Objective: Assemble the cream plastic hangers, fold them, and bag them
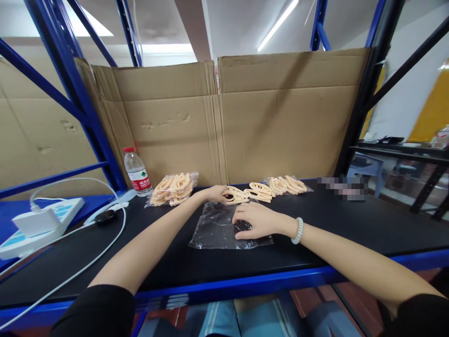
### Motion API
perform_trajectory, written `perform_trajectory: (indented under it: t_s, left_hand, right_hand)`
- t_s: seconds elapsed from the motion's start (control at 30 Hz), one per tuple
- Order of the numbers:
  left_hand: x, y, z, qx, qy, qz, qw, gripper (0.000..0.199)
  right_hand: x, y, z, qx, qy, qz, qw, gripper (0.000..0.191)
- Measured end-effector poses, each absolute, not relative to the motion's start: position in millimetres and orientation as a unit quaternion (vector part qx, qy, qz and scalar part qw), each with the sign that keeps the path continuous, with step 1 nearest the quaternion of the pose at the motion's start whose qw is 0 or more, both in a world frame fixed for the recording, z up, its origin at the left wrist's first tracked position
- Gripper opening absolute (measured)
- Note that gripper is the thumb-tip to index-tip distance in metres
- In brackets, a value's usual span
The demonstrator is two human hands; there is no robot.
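A clear plastic bag (213,231) lies flat on the black tabletop in front of me. Over its right part is my right hand (255,220), thumb and fingers apart, resting on or just above the film. My left hand (216,194) reaches past the bag's far edge, its fingers at a cream-coloured looped piece (235,195); whether they grip it is hard to tell. More cream loops (260,191) lie loose just to the right. Filled bags of similar pieces stand at the back, one on the left (173,188) and one on the right (286,185).
A water bottle (137,173) stands at the back left. Nearer, a power strip (66,213), white cables and a small black object (105,216) take up the left side. Cardboard panels (280,121) wall off the back, between blue rack posts.
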State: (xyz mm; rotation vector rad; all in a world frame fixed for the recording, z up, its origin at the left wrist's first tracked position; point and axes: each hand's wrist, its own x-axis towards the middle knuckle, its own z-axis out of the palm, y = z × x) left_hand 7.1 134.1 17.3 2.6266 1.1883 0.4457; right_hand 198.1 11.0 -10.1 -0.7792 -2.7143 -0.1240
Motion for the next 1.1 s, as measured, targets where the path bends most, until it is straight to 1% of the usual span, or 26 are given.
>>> perform_trajectory:
  t_s: [0.13, 0.33, 0.47, 0.57, 0.63, 0.67, 0.77, 0.87, 0.93, 1.03, 1.1]
  left_hand:
    - [1, 139, 15, 0.863, 0.458, 0.184, 0.110, 0.019]
    - [-12, 137, 35, 0.797, 0.501, 0.325, 0.091, 0.014]
    - [-15, 115, 36, 0.774, 0.497, 0.371, 0.130, 0.014]
    - [-17, 92, 26, 0.771, 0.479, 0.377, 0.182, 0.018]
    - [-19, 78, 19, 0.763, 0.463, 0.392, 0.225, 0.020]
    - [-21, 72, 17, 0.750, 0.449, 0.408, 0.265, 0.022]
    - [-26, 61, 13, 0.709, 0.412, 0.450, 0.353, 0.027]
    - [-28, 54, 11, 0.692, 0.391, 0.470, 0.384, 0.030]
    - [-27, 50, 9, 0.678, 0.388, 0.481, 0.399, 0.033]
    - [-23, 43, 4, 0.650, 0.375, 0.508, 0.423, 0.037]
    - [-21, 37, 3, 0.644, 0.340, 0.524, 0.442, 0.039]
  right_hand:
    - [202, 27, -20, -0.280, -0.943, -0.051, 0.174, 0.029]
    - [202, 46, -30, -0.283, -0.933, -0.050, 0.215, 0.028]
    - [203, 53, -27, -0.303, -0.906, -0.034, 0.294, 0.019]
    - [211, 56, -18, -0.377, -0.842, -0.026, 0.386, 0.016]
    - [218, 57, -11, -0.433, -0.795, -0.010, 0.425, 0.017]
    - [221, 57, -9, -0.456, -0.783, 0.000, 0.423, 0.020]
    - [223, 54, -6, -0.491, -0.788, 0.017, 0.372, 0.033]
    - [215, 52, -11, -0.511, -0.787, 0.015, 0.344, 0.042]
    - [206, 53, -17, -0.515, -0.783, 0.054, 0.344, 0.039]
    - [195, 61, -26, -0.486, -0.785, 0.133, 0.360, 0.027]
    - [190, 69, -26, -0.469, -0.784, 0.155, 0.375, 0.022]
